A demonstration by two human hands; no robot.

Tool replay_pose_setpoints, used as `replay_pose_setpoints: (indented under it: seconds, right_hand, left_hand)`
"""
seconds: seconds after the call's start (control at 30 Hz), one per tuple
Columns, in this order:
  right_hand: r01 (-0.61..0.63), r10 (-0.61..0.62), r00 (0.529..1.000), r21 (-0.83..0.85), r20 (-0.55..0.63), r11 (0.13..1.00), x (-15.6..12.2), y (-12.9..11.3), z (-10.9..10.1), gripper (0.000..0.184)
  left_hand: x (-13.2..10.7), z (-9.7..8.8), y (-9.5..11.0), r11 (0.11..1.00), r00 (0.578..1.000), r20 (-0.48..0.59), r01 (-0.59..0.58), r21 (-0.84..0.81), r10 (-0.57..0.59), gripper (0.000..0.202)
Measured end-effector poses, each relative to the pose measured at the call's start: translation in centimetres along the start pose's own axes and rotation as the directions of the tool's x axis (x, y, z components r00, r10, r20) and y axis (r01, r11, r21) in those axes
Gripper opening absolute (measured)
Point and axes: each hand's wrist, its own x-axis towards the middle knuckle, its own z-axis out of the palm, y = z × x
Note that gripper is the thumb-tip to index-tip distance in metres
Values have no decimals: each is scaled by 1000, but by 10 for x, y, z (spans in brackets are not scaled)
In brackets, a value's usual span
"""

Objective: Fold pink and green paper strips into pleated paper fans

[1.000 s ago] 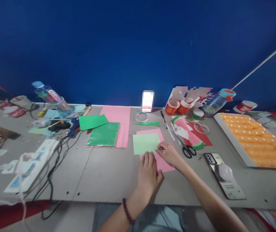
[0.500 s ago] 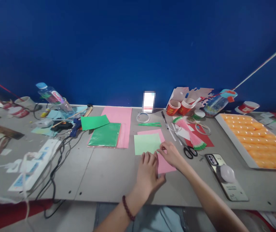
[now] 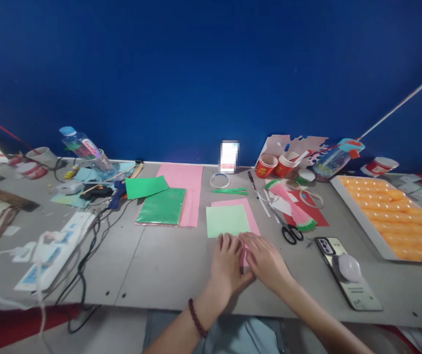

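A light green paper sheet [image 3: 226, 220] lies over a pink paper sheet [image 3: 252, 220] on the grey table in front of me. My left hand [image 3: 228, 263] rests flat, its fingertips at the green sheet's near edge and its thumb out to the right. Beside it, my right hand [image 3: 267, 258] lies palm down with fingers stretched over the two sheets, tips close to the left fingers. Neither hand grips anything that I can see. Both hands cover the near part of the papers.
Green strips [image 3: 229, 191] and a wire coil [image 3: 220, 180] lie beyond the papers. Scissors [image 3: 292, 234], a pink-green fringed paper [image 3: 290, 204] and a phone [image 3: 346, 273] are rightward, with an orange-filled tray [image 3: 358, 237] farther. Leftward sit a green paper pack [image 3: 162, 207] and a power strip [image 3: 58, 250].
My right hand has gone from a pinch at the green sheet's right corner to lying flat, nearer my left hand. The pink sheet's right side has shifted left. My left hand stays nearly still.
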Motion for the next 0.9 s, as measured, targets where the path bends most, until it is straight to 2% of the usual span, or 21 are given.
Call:
replay_pose_setpoints:
  seconds: [0.1,0.27,0.4,0.67,0.77,0.83,0.9]
  right_hand:
    - [48,-50,998,-41,-49,998,-8,-1,11,53]
    - [45,-45,999,-58,6,997,-12,3,9,61]
    - [-1,1,1000,-90,-2,996,-12,5,4,57]
    - [-147,122,986,-234,-118,961,-17,6,4,46]
    - [-194,166,977,-235,-136,953,-18,5,3,45]
    - [-163,141,983,-202,-119,966,-19,4,4,49]
    - [-71,64,997,-148,-48,986,-19,4,7,57]
  left_hand:
    - [-1,4,-1,1000,1000,-7,5,-21,-5,66]
    - [-2,7,-1,1000,999,-31,17,-26,-18,65]
    - [-3,7,0,999,999,-35,29,-22,-30,66]
    - [-3,4,1,1000,999,-29,24,-8,-25,65]
    - [-3,4,1,999,999,-22,33,-6,-33,64]
    - [-3,6,1,999,999,-32,35,2,-35,65]
    - [-3,7,0,1000,999,-48,24,10,-23,64]
